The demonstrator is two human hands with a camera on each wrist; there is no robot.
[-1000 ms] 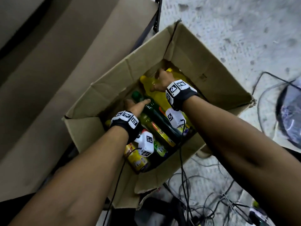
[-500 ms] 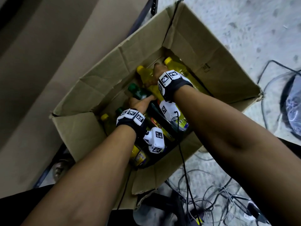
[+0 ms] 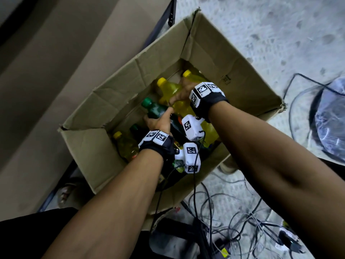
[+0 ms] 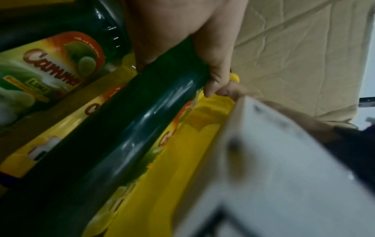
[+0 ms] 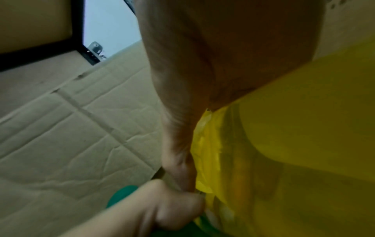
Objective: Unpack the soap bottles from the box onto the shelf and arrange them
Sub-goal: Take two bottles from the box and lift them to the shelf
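Observation:
An open cardboard box (image 3: 130, 86) on the floor holds several soap bottles, green and yellow. My left hand (image 3: 158, 122) grips a dark green bottle (image 3: 155, 110) near its neck; the left wrist view shows the fingers (image 4: 215, 75) wrapped round the green bottle's body (image 4: 129, 128). My right hand (image 3: 183, 93) grips a yellow bottle (image 3: 169, 90) at the far end of the box; in the right wrist view the palm (image 5: 223, 56) lies on the yellow bottle's side (image 5: 294, 160). Another yellow bottle (image 3: 194, 76) lies beside it.
A smaller yellow bottle (image 3: 125, 144) lies in the box's near left corner. A brown shelf board (image 3: 56, 71) with a dark metal post (image 3: 170, 14) runs along the left. Loose cables (image 3: 233, 212) tangle on the grey floor in front of the box. A plastic-wrapped object (image 3: 330, 116) sits at right.
The view has shifted, showing more of the box. Both hands stay in the box; the left hand has closed round the green bottle and the right hand has settled on the yellow bottle.

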